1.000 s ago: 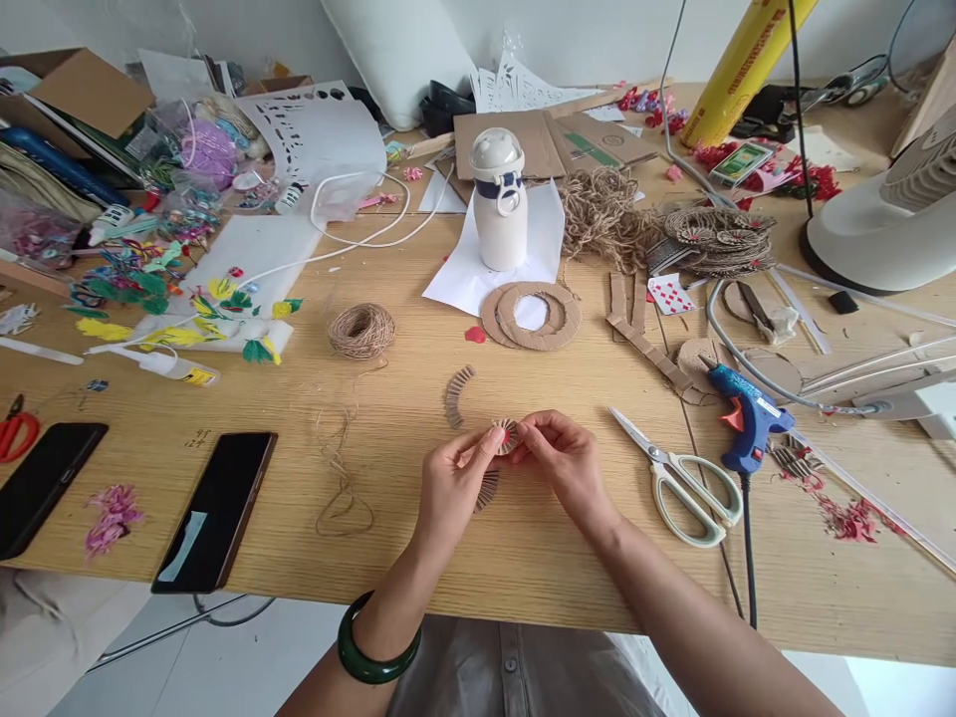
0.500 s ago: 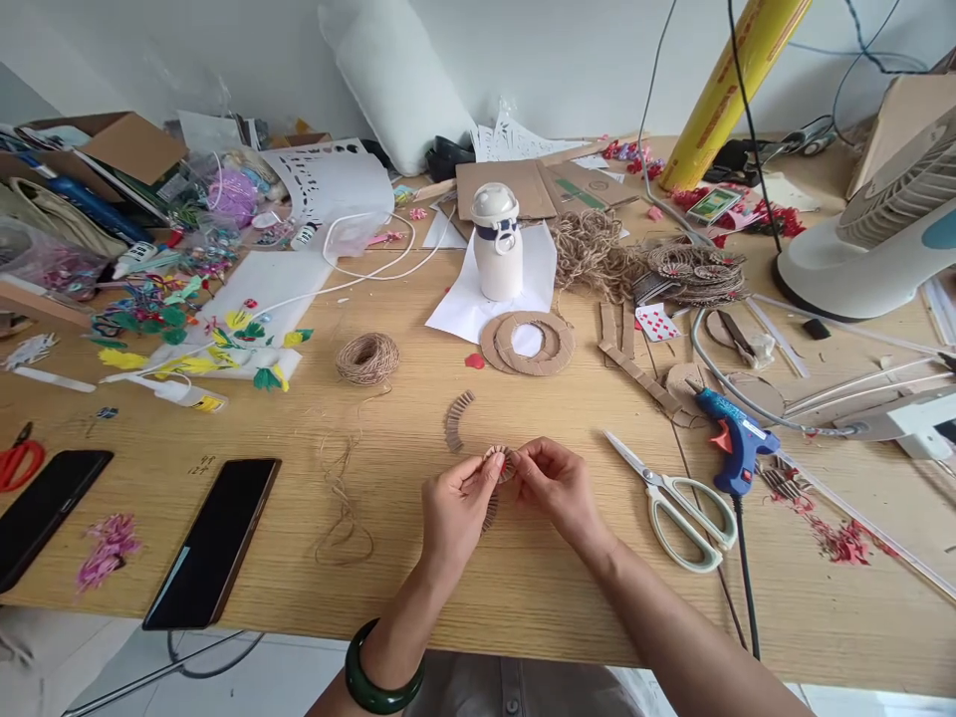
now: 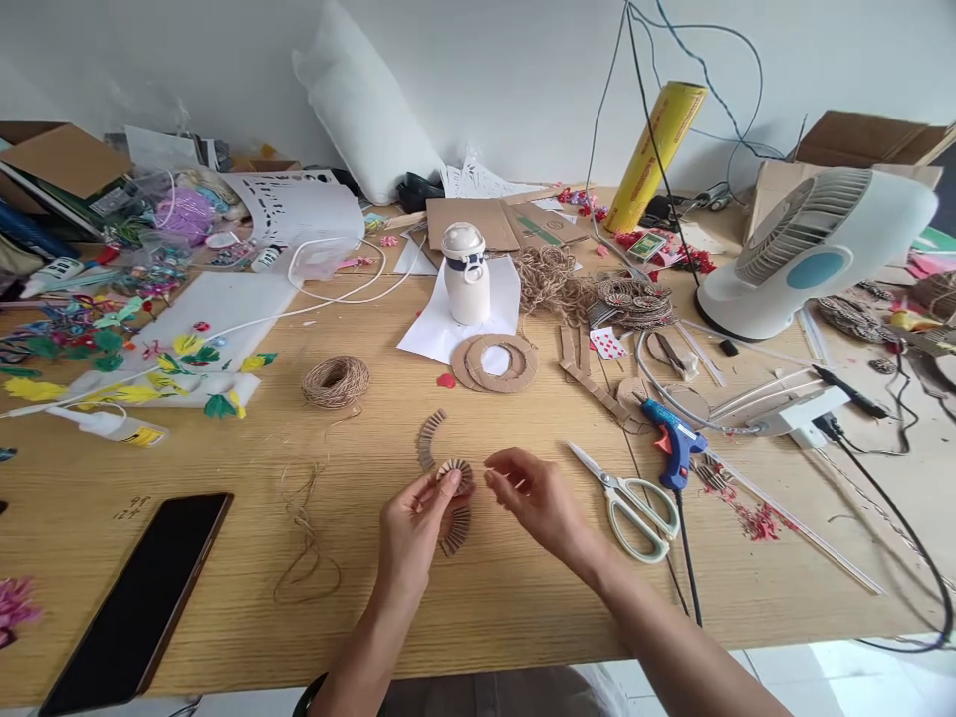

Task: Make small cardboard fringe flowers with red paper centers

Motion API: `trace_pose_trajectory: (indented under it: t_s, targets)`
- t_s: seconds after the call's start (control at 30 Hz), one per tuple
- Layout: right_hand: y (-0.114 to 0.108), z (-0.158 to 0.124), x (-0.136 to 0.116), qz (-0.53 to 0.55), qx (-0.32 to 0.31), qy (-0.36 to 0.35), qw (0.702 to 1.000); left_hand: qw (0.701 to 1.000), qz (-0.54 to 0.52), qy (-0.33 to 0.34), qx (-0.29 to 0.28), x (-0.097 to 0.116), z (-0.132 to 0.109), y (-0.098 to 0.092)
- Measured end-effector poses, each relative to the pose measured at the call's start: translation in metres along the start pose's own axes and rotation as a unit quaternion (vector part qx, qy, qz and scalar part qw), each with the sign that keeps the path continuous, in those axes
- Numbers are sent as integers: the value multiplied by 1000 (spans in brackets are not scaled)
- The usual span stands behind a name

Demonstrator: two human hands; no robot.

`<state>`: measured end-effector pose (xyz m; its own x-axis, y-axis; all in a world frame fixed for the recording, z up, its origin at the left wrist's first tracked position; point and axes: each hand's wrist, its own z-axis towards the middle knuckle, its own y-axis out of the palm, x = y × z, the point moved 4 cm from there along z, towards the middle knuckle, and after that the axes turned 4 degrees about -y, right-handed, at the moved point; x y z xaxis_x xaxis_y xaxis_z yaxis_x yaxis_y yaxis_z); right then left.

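Observation:
My left hand (image 3: 409,520) pinches a small round rosette of corrugated cardboard (image 3: 455,472) just above the wooden table (image 3: 523,588). My right hand (image 3: 532,498) is a short way to the right of the rosette, apart from it, with its fingers curled in a pinch; what they hold, if anything, is too small to make out. A corrugated strip (image 3: 455,528) lies under my left fingers and a curved one (image 3: 428,439) lies just beyond.
Scissors (image 3: 625,495) and a blue glue gun (image 3: 672,440) lie to the right, a twine ball (image 3: 336,381) and cardboard rings (image 3: 497,361) beyond. A white bottle (image 3: 464,273), a fan (image 3: 814,249), a phone (image 3: 141,596), paper scraps and cables crowd the table.
My right hand has come off the rosette and moved a little to the right; the left hand keeps holding it. The camera has tilted up and turned right.

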<state>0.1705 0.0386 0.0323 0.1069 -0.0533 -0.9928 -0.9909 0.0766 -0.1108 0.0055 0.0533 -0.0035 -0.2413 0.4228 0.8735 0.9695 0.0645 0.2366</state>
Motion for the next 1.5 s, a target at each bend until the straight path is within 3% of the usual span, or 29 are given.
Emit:
trace_pose_trajectory:
  t_s: [0.13, 0.2, 0.27, 0.37, 0.47, 0.53, 0.6, 0.67, 0.73, 0.83, 0.93, 1.0, 1.1, 1.33, 1.5]
  targets:
    - [-69, -33, -21, -304, 82, -76, 946, 998, -46, -38, -20, 3, -9, -10]
    - [-103, -56, -11, -419, 125, -72, 897, 996, -58, -62, -37, 3, -15, -13]
    - [-125, -77, 7, -507, 127, -72, 849, 995, -59, -70, -46, 3, -21, -14]
    - [-130, -96, 30, -565, 101, -115, 811, 995, -64, -61, -52, 5, -28, -10]
    - [-125, -94, 39, -593, 89, -107, 793, 994, -67, -62, -64, 4, -34, -4]
    - [-126, -87, 36, -572, 86, -73, 812, 993, -69, -67, -63, 1, -38, -2]
    - [-132, -81, 27, -479, 86, -29, 873, 992, -72, -71, -69, -2, -41, -2]
    - [-135, -77, 18, -303, 88, 20, 949, 992, -75, -71, -78, -4, -44, -3]
    - [-129, -76, 8, -104, 89, 52, 989, 991, -81, -75, -82, -5, -45, -3]
    - [-101, -76, 0, 102, 88, 73, 988, 988, -94, -94, -84, -7, -45, -2]
    - [-54, -76, 4, 222, -24, 158, 962, 987, -88, -101, -91, -8, -46, 2]
    - [-32, -74, 7, 227, -44, 183, 956, 988, -73, -99, -95, -8, -47, 3]
    - [-15, -64, 2, 193, -24, 136, 971, 989, -31, -99, -104, -7, -50, 3]
    - [3, -50, 0, 176, -17, 86, 980, 984, 84, -51, -148, -1, -58, 8]
    - [9, -53, 9, 203, 12, 110, 973, 987, 87, -29, -133, -4, -58, 10]
